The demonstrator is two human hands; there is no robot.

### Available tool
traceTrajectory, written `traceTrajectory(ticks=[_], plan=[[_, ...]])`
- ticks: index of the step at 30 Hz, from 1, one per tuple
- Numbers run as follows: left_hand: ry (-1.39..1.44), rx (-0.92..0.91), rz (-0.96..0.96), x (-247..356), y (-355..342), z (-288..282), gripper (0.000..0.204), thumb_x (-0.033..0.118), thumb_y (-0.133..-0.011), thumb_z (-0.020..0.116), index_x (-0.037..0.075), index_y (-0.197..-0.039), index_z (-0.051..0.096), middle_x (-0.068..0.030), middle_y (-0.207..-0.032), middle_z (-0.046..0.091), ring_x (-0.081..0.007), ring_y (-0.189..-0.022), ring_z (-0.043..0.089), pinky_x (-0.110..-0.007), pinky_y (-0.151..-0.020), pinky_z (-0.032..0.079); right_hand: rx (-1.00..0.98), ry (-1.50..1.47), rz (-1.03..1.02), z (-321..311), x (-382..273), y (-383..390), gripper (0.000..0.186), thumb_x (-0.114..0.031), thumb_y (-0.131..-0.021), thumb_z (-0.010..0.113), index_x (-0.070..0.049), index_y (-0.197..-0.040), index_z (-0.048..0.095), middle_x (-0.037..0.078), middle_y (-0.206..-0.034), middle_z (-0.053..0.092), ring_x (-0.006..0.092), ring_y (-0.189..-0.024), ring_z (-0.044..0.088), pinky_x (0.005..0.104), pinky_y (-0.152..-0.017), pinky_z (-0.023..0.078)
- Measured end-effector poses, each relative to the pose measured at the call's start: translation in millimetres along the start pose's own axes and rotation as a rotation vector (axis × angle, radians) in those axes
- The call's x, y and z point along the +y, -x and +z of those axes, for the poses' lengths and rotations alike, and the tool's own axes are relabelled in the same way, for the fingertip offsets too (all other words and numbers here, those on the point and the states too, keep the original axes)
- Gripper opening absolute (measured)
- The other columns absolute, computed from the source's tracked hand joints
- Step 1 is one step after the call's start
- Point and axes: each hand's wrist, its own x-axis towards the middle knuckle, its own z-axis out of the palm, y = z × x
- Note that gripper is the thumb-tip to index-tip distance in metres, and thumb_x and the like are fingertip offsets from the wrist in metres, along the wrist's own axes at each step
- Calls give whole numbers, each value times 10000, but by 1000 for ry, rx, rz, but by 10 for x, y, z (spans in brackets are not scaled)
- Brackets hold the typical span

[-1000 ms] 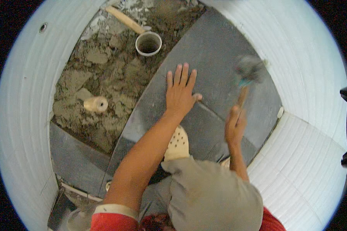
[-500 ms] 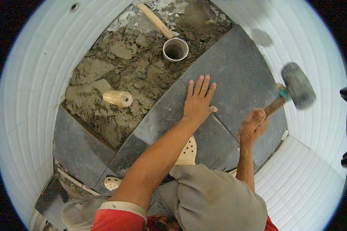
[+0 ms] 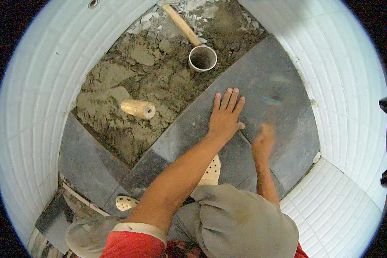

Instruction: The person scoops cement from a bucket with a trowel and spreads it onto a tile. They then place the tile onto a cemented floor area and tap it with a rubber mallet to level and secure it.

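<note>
My left hand lies flat with spread fingers on a dark grey floor tile, just above a seam between tiles. To its right, my right hand grips the handle of a mallet; motion smears the hand and mallet, so the mallet head barely shows over the tile. Left of my left hand, a trowel's pale cylindrical handle sticks out of grey-brown mortar. A round cup with a long wooden handle sits in the mortar farther back.
Ribbed white tiled walls enclose the floor on both sides. Another laid tile is at the left, with a dark loose-looking piece at lower left. My cream perforated clogs show around my grey-trousered legs.
The mallet in my right hand has swung from raised at the right back leftward and is now blurred over the tile. The view has shifted; my left hand remains pressed on the tile.
</note>
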Motion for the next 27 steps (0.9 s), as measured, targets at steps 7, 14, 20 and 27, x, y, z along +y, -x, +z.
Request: traceTrajectory(ticks=[7,14,20,27], plan=[[6,42,9,30,59,-15,985,493,-747,810,145,-1565,384,-148,-1679,219,-346,-1559,157,-575,-1254,110,60,-166,458,-119,32,-100,339,-308,-1063,497,-1,-1070,640,192,-923,651,361,-806,625,450,-754,493],[-20,37,2,-22,-16,-5,990,525,-754,788,142,-1568,375,-150,-1683,204,-347,-1560,152,-575,-1253,116,-92,-199,436,-41,-93,-192,398,-358,-1081,468,8,-1023,613,166,-816,608,326,-743,590,435,-715,479],[-18,11,3,2,25,-3,1000,545,-744,781,149,-1569,376,-157,-1683,201,-355,-1562,142,-577,-1253,116,93,-98,244,1,56,-42,412,-367,-1088,460,15,-1028,602,135,-829,619,262,-743,596,387,-699,478],[27,-16,1,34,51,-10,995,538,-752,782,155,-1573,370,-153,-1680,216,-347,-1562,149,-579,-1253,110,90,-313,543,-58,-40,-198,399,-356,-1083,461,6,-978,593,109,-758,595,234,-674,581,382,-651,475]])
